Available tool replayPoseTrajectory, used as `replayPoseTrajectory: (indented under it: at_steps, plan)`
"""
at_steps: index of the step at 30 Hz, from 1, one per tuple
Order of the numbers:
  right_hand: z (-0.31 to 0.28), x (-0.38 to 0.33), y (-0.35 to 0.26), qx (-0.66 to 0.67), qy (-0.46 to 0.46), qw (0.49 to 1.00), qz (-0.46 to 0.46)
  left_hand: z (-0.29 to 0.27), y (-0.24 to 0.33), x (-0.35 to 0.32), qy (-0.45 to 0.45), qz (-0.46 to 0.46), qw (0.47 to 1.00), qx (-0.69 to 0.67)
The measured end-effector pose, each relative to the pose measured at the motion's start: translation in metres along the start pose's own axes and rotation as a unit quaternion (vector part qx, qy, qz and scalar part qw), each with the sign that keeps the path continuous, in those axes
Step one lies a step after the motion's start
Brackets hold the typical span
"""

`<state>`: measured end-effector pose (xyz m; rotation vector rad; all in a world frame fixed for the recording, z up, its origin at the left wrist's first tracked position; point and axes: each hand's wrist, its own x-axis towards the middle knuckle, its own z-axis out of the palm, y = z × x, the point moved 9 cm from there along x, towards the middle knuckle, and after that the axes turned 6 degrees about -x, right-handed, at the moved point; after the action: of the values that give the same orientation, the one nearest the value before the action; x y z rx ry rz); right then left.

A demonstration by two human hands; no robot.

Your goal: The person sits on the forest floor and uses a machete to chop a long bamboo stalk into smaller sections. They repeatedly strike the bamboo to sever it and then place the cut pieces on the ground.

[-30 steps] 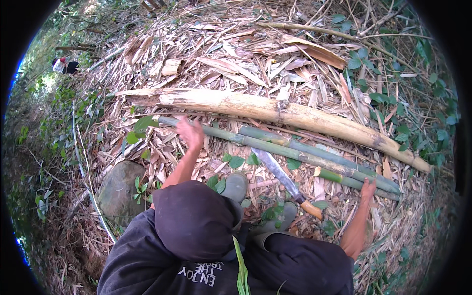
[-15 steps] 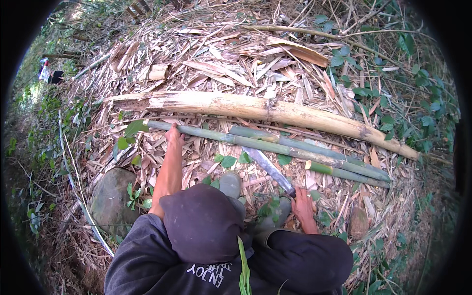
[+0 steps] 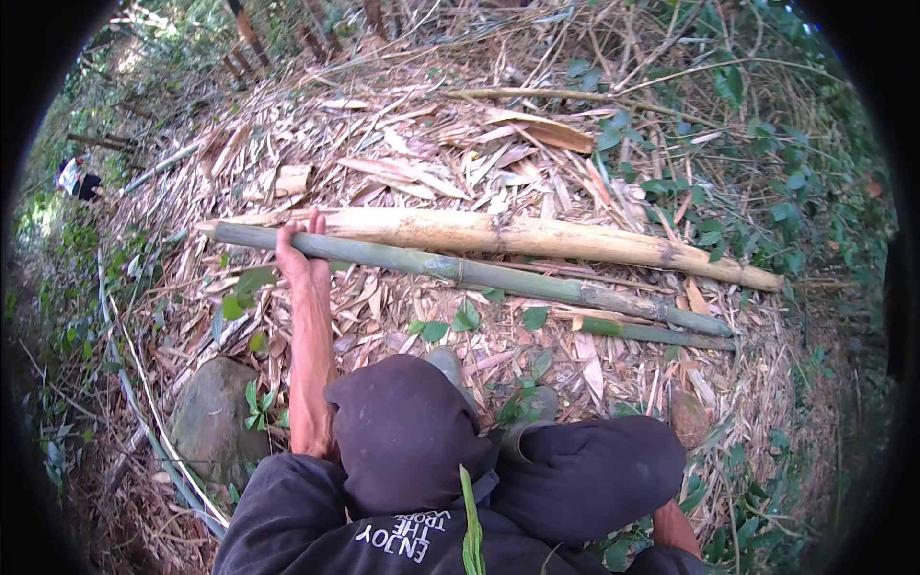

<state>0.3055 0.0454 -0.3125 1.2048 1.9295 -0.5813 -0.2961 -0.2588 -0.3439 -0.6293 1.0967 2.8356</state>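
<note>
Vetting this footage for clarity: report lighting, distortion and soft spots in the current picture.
Head view: soft daylight, pale bamboo pole brightly lit; head view: black fisheye border, that pole slightly bowed, perhaps partly by the lens; head view: left hand and green bamboo pole readable, distant person near the left edge small and soft.

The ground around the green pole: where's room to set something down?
Litter covers it, but two patches look free of poles: below the green pole, right of the left forearm; and between the short green piece and the bent knee. Crowded: the strip between green pole and pale log, and among plants beside the stone.
</note>
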Motion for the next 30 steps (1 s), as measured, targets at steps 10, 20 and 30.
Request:
replayPoseTrajectory:
  at_steps: [10,20,30]
  plan:
    - [0.071,-0.013,0.067,0.509,0.145,0.848,-0.035,0.346,0.051,-0.159,-0.408,-0.057,0.902,-0.132]
    - [0.029,-0.061,0.039,0.789,0.193,0.581,0.056,0.428,0.062,-0.318,-0.488,-0.021,0.85,-0.195]
    - [-0.119,-0.123,0.005,0.664,0.478,0.549,-0.172,0.371,-0.105,-0.352,-0.38,0.0,0.922,-0.073]
